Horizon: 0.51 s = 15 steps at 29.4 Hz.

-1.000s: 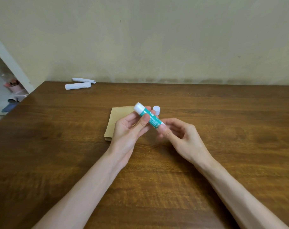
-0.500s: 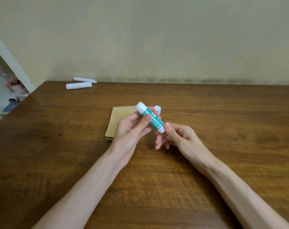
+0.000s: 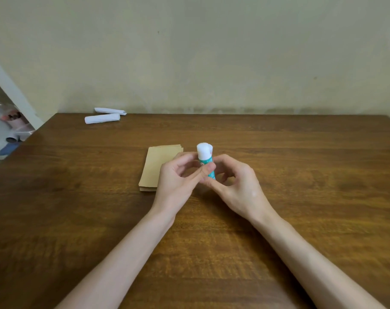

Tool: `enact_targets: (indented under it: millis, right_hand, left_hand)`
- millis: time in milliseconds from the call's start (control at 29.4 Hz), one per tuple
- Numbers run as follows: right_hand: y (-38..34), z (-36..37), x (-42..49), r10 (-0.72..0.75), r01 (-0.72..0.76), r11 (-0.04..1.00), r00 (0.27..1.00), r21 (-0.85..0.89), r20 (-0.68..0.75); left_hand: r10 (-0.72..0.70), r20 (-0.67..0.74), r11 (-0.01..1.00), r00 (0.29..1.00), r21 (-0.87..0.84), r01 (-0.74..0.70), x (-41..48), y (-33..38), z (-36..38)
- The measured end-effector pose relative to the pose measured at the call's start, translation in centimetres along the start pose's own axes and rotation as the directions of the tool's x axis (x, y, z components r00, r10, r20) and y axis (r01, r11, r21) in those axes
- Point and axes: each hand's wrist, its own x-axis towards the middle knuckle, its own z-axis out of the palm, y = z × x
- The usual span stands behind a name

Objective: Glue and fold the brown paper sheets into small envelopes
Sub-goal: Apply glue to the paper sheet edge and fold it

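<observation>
A green-and-white glue stick (image 3: 204, 156) stands nearly upright above the table, its white glue end on top. My left hand (image 3: 180, 177) grips its body between thumb and fingers. My right hand (image 3: 236, 181) pinches the stick's lower end with thumb and fingertips. A small stack of brown paper sheets (image 3: 155, 166) lies flat on the wooden table (image 3: 301, 175), partly hidden under my left hand. The white cap (image 3: 210, 147) peeks out just behind the stick's top.
Two rolled white papers (image 3: 102, 118) lie at the table's far left corner by the wall. Off the table's left edge, some objects stand on the floor (image 3: 11, 130).
The glue stick has swung from a slant to nearly upright. My right hand moved back onto its lower end, fingers curled round it.
</observation>
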Motion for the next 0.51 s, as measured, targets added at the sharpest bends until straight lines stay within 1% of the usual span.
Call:
enact_targets:
  millis: [102, 204, 374, 442, 511]
  right_hand:
    - [0.3, -0.4, 0.5, -0.021, 0.012, 0.994, 0.996, -0.108, -0.086]
    - [0.8, -1.1, 1.4, 0.017, -0.035, 0.986, 0.994, -0.164, -0.112]
    - [2.0, -1.7, 2.9, 0.176, -0.196, 0.965, 0.976, -0.173, -0.127]
    - [2.4, -1.5, 3.6, 0.210, -0.233, 0.960, 0.967, -0.158, -0.145]
    - [2.5, -1.0, 4.2, 0.214, -0.238, 0.961, 0.963, -0.142, -0.164]
  left_hand:
    - [0.032, -0.003, 0.997, 0.999, 0.069, -0.032, 0.2, 0.0, 0.1]
    - [0.065, -0.028, 0.986, 0.997, 0.152, -0.060, 0.3, 0.2, -0.1]
    - [0.085, -0.079, 0.973, 0.993, 0.220, -0.066, 0.4, 0.3, -0.4]
    - [0.091, -0.087, 0.972, 0.992, 0.224, -0.070, 0.4, 0.3, -0.4]
    - [0.096, -0.096, 0.972, 0.991, 0.225, -0.072, 0.4, 0.3, -0.5]
